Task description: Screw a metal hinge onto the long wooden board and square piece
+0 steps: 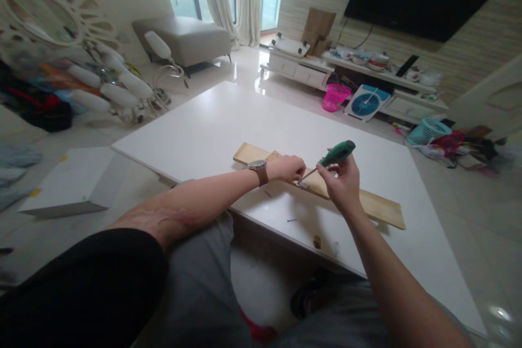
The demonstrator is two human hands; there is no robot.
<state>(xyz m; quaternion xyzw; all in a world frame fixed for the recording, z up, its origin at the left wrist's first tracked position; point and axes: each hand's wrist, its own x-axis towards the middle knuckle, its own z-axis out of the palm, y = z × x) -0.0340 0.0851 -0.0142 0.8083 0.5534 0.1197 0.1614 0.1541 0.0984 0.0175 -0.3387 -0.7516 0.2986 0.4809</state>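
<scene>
A long wooden plank (pixel 379 206) lies across a white panel (pixel 212 130). My right hand (pixel 342 182) grips a green-handled screwdriver (pixel 336 155), its shaft slanting down-left to a small metal fitting (pixel 302 184) on the plank. My left hand (pixel 290 167), a brown watch on its wrist, is closed and rests on the plank right beside the fitting; what its fingers pinch is hidden. A loose screw (pixel 292 221) and a small dark piece (pixel 317 241) lie on the panel in front of the plank.
A second white board (pixel 69 179) lies on the floor at left, near a chandelier with white shades (pixel 118 92). Behind the panel stand a pink basket (pixel 335 97), a blue fan (pixel 365 102), a low white TV cabinet (pixel 302 70) and a teal basket (pixel 428 131).
</scene>
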